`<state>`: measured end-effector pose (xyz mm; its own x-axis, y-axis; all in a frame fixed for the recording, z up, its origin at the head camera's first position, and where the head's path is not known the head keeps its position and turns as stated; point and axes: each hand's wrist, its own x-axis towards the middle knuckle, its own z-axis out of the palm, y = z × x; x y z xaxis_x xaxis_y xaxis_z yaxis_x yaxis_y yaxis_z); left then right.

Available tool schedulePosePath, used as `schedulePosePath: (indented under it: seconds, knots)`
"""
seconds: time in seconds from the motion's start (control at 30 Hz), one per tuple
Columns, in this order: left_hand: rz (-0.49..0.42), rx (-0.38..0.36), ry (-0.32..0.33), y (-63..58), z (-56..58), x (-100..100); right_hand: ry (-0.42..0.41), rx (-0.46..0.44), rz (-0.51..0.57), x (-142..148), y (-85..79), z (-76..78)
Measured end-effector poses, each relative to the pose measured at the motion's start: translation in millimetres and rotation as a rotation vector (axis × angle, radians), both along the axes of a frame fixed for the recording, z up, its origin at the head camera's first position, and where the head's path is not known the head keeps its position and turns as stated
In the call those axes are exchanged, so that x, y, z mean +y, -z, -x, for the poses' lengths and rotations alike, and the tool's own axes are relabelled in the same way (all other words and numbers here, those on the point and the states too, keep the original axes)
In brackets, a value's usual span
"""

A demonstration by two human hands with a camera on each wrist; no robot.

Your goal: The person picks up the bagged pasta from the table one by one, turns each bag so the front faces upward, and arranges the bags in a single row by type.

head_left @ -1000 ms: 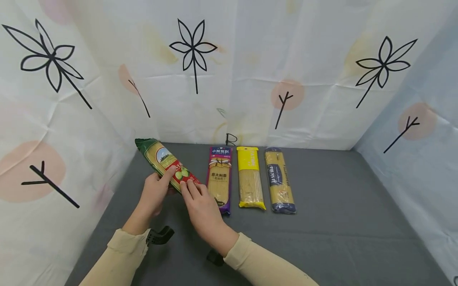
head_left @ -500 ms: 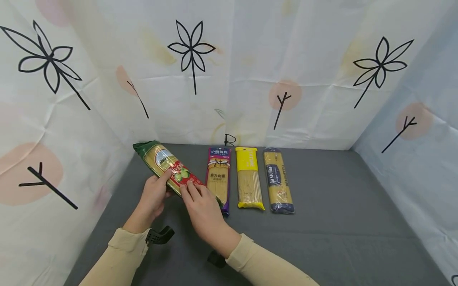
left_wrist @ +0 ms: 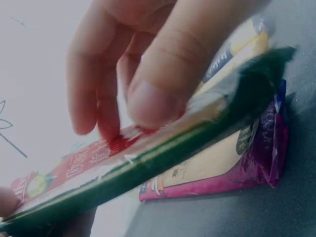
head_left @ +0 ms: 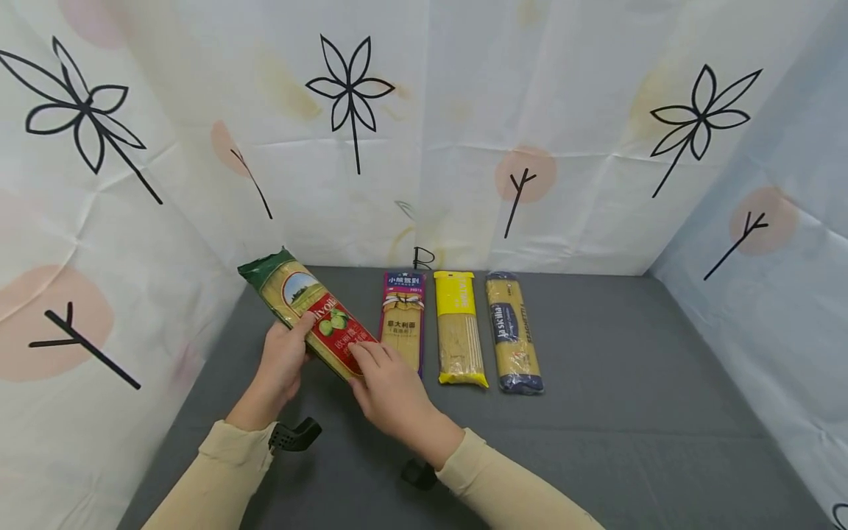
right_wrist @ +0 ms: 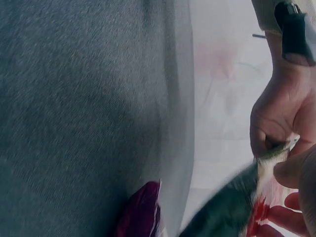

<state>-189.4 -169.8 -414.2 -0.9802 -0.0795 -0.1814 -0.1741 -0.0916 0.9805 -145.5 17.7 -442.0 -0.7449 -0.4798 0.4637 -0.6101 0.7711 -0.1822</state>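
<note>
A green-ended spaghetti pack (head_left: 331, 324) with a red label slants above the table at the left. My left hand (head_left: 281, 361) grips its lower left side, thumb on the printed face and the other fingers hidden behind. My right hand (head_left: 397, 394) touches the lower end of the same pack with fairly straight fingers. In the left wrist view, the right thumb (left_wrist: 158, 103) and fingertips rest on the pack's printed face near the red label. The pack partly covers a purple spaghetti pack (head_left: 403, 324) lying behind it.
To the right on the grey table (head_left: 616, 412) lie a yellow spaghetti pack (head_left: 460, 331) and a blue-ended spaghetti pack (head_left: 513, 335). White printed cloth (head_left: 457, 88) walls in the back and both sides. Each wrist wears a black band (head_left: 294, 436).
The red-labelled pack has turned its face more toward the head camera, its top end rising slightly. My right hand has slid a little right and down along it. The left hand keeps its grip.
</note>
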Motion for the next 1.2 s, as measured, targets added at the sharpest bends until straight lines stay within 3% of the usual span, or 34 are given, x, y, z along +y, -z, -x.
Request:
schedulePosePath:
  seconds: [0.17, 0.27, 0.33, 0.53, 0.63, 0.7, 0.9, 1.07, 1.2]
  knots:
    - [0.026, 0.026, 0.051, 0.7, 0.6, -2.1, -0.012, -0.094, 0.135, 8.2, -0.8, 2.9]
    - [0.043, 0.027, 0.072, 1.4, 1.1, -3.9, -0.028, -0.22, 0.244, 11.6, -0.2, 5.2]
    - [0.06, 0.024, 0.105, 1.9, 1.5, -5.1, -0.048, -0.364, 0.339, 14.1, 1.4, 7.0]
    - [0.119, 0.012, 0.248, 2.3, 1.8, -3.9, -0.106, -0.918, 0.672, 22.4, 7.6, 10.4]
    - [0.155, 0.004, 0.295, 2.7, 2.3, -1.1, -0.144, -1.061, 0.739, 25.1, 11.7, 10.1]
    - [0.177, -0.005, 0.317, 4.0, 2.9, 0.5, -0.163, -1.093, 0.755, 26.0, 14.5, 9.0]
    - [0.244, -0.048, 0.376, 12.6, 3.8, 1.6, -0.18, -1.074, 0.799, 25.9, 21.2, 6.3]
    - [0.29, -0.096, 0.511, 22.9, -2.6, -2.7, -0.174, -1.08, 0.841, 26.4, 23.7, 6.3]
    - [0.33, -0.115, 0.635, 30.0, -11.9, -6.1, -0.103, -1.101, 0.892, 22.7, 24.5, 8.2]
